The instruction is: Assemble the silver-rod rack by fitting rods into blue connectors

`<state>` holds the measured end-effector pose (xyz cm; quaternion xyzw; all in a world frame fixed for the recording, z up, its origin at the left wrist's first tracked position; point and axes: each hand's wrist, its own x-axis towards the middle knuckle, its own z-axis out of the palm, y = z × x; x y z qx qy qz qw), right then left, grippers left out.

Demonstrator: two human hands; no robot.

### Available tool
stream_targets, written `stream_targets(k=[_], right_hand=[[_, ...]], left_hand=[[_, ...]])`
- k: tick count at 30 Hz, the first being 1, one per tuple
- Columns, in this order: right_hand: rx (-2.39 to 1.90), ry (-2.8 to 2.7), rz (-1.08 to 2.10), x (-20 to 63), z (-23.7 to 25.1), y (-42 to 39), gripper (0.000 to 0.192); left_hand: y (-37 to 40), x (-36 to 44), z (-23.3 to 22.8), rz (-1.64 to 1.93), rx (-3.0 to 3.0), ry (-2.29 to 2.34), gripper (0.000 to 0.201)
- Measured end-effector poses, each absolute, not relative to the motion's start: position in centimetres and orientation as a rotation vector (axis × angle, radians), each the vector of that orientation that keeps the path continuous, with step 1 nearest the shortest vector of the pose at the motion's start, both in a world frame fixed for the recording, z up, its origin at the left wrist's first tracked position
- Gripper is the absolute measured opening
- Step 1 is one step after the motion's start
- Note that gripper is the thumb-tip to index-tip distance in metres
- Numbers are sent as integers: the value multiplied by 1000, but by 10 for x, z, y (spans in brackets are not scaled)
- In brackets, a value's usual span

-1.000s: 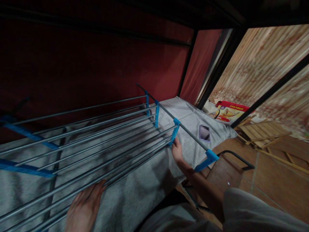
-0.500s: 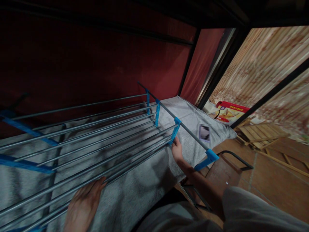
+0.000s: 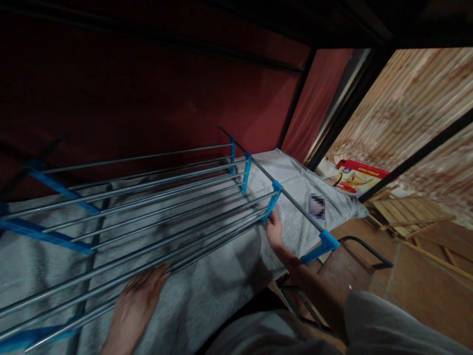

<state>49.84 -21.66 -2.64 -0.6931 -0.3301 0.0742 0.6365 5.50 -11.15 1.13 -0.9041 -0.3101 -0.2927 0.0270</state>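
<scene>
both grips touch the rack (image 3: 155, 197): right hand (image 3: 274, 230) closed on its rails at 3 o'clock, left hand (image 3: 135, 308) lying open-fingered on rails at 7 o'clock, above a towel (image 3: 207, 296).

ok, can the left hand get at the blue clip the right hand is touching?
Probably not without shifting. The left hand lies flat on the grey towel near the rack's rods, well short of the blue clip by the right hand. Nothing blocks the way along the towel.
</scene>
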Motion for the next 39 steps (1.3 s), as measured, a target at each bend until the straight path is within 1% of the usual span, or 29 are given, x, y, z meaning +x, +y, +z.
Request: stream_targets(k=[4,5,7,8,10,13,15,16,19,22,26,29,32,35,39], right_hand=[[-1540,-747,323,492,-23,-228,50],[-1545,-652,323,491,-26,-232,51],[-1561,-481,321,488,-41,-241,56],[-1567,-436,338,486,-51,-246,56],[-1608,-407,366,481,-70,-261,47],[-1727,-674,454,461,-81,-284,34],[-1690,-998,492,439,-72,-293,23],[-1643,-1179,506,426,-63,-294,20],[-1446,-1684,486,381,-29,-283,31],[-1327,-2000,297,335,0,-257,45],[-1274,-2288,82,286,17,-218,54],[-1281,-2430,35,266,18,-195,54],[-1340,-2497,68,257,19,-180,56],[-1356,-2557,135,250,20,-170,56],[-1320,-2658,191,231,22,-160,47]], left_hand=[[-137,69,26,-790,-2800,-1125,36],[-142,73,29,-739,-2809,-1168,34],[-148,79,35,-630,-2825,-1257,32],[-150,80,36,-583,-2830,-1300,30],[-152,82,38,-514,-2831,-1376,32],[-159,85,41,-485,-2836,-1423,37],[-163,87,43,-500,-2846,-1439,37],[-164,89,44,-514,-2846,-1448,36],[-168,93,46,-565,-2825,-1470,35],[-172,93,43,-654,-2756,-1503,34],[-178,83,28,-763,-2574,-1619,45],[-186,67,14,-823,-2429,-1700,53],[-199,49,0,-949,-2270,-1836,54],[-209,29,-21,-1226,-1997,-2051,50],[-208,3,-50,-1805,-1429,-2306,43]])
